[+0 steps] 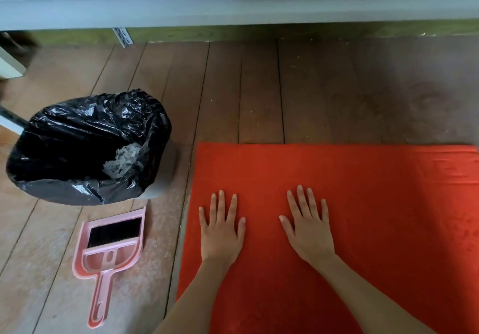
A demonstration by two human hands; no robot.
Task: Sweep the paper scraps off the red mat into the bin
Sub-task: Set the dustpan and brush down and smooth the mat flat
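Note:
The red mat [363, 178] lies flat on the wooden floor, with no scraps visible on it. My left hand [221, 227] and my right hand [308, 226] both rest palm down on the mat's near left part, fingers straight and spread, holding nothing. To the left stands the bin [155, 186], lined with a black plastic bag [85, 126]. White paper scraps [121, 160] lie inside it. A pink dustpan [108, 256] with a black-bristled brush [114, 232] nested in it lies on the floor in front of the bin, handle toward me.
Wooden floorboards [259, 87] stretch beyond the mat to a pale wall base [233, 9] at the back. A white furniture edge [10, 66] shows at the far left. Small specks dot the boards near the wall.

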